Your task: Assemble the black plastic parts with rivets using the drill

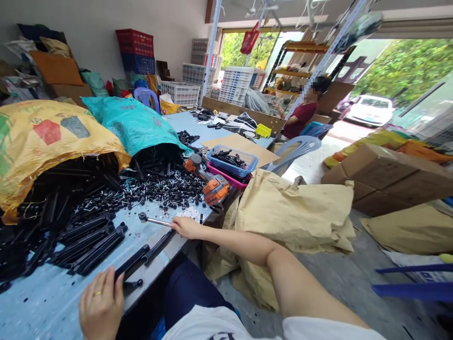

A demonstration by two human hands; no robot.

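Note:
My right hand [186, 227] is closed round one end of a silver rod with a round black head [157, 221], ratchet-like in shape, held over the table edge. At the lower left, my left hand [101, 302], a ring on one finger, curls its fingers and thumb at the near end of a black plastic bar [132, 262]. Another black bar [159, 246] lies along the edge below my right hand. Several similar bars [95, 250] are lined up further left. Beyond them spreads a pile of small black parts and screws [155, 191].
An orange cordless power tool [214, 189] lies near blue [231, 158] and pink baskets [226, 174]. Yellow [60, 132] and teal sacks [138, 123] spill black parts. Brown paper sacks [293, 208] stand right of the table. A person [304, 113] sits at the far end.

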